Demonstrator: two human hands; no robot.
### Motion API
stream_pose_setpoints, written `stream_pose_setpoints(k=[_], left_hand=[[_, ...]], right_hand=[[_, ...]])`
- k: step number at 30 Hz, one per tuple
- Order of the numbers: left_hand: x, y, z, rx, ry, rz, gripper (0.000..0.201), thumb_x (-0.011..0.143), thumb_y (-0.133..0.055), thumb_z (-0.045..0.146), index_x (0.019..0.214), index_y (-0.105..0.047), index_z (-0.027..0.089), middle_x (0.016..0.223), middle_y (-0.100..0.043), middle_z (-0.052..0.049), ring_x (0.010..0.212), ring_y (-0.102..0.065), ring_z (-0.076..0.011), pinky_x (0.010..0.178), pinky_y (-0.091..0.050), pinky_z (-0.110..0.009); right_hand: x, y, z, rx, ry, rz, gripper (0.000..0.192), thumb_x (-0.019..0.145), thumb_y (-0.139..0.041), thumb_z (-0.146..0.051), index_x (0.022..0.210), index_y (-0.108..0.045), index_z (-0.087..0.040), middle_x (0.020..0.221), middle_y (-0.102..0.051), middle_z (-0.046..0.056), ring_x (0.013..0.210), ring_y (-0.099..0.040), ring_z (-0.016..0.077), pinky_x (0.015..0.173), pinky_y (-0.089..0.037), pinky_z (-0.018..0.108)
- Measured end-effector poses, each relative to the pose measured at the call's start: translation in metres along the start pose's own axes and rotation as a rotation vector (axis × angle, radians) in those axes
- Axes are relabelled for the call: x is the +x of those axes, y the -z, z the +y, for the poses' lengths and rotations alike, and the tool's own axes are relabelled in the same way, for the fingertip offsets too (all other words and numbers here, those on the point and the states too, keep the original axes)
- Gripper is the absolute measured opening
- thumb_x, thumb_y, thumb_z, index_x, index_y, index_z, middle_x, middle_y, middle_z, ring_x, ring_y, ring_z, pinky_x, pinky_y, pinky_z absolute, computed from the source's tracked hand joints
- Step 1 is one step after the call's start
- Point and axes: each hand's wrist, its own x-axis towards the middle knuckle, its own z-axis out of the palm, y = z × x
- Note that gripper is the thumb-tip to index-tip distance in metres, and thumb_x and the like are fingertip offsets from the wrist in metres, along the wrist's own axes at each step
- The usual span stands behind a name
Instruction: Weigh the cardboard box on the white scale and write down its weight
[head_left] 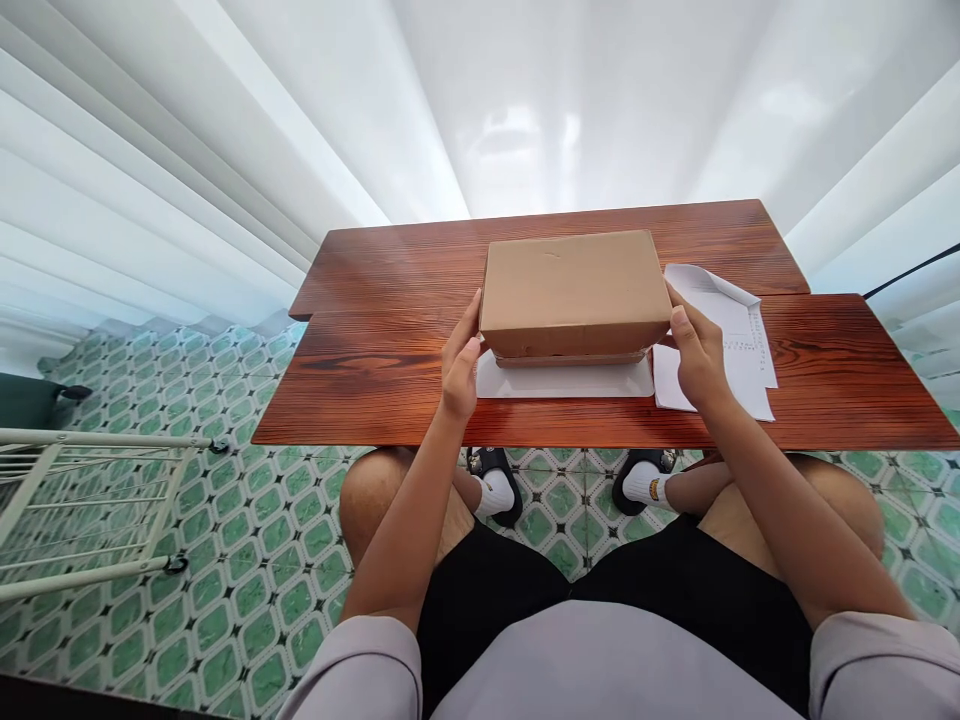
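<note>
A brown cardboard box (574,285) is held level between my two hands over the middle of the wooden table. My left hand (460,362) grips its left end, thumb toward me and fingers along the side. At the opposite end, my right hand (696,345) is closed on the box with the thumb near its front corner. Under the box a second brown layer shows, and I cannot tell whether it is part of the same box. A white sheet or flat tray (562,382) lies below, partly covered. Beside my right hand are several white papers (742,350) with writing.
The wooden table (360,370) has stepped ends and a front edge just above my knees. White curtains (600,110) hang behind and around it. On the left stands a pale metal rack on casters (97,500), over a green tiled floor (300,560).
</note>
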Motion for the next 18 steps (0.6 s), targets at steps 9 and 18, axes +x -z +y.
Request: stream_pose_setpoints(k=[9, 18], left_hand=[[0.001, 0.0, -0.005, 0.026, -0.011, 0.025, 0.054, 0.095, -0.058, 0.048, 0.145, -0.06, 0.027, 0.154, -0.05, -0.005, 0.144, -0.045, -0.0305, 0.106, -0.05, -0.034], [0.002, 0.002, 0.002, 0.115, -0.093, 0.32, 0.039, 0.092, -0.053, 0.042, 0.126, -0.064, 0.026, 0.12, -0.065, -0.007, 0.116, -0.06, -0.0244, 0.089, -0.055, -0.032]], right_hand=[[0.005, 0.004, -0.002, -0.158, 0.095, 0.032, 0.051, 0.103, -0.047, -0.064, 0.142, -0.063, -0.035, 0.142, -0.064, 0.003, 0.132, -0.058, 0.0354, 0.111, -0.049, 0.057], [0.002, 0.002, 0.013, -0.27, 0.242, 0.33, 0.041, 0.104, -0.037, -0.06, 0.114, -0.061, -0.028, 0.102, -0.059, 0.008, 0.093, -0.062, 0.028, 0.079, -0.056, 0.046]])
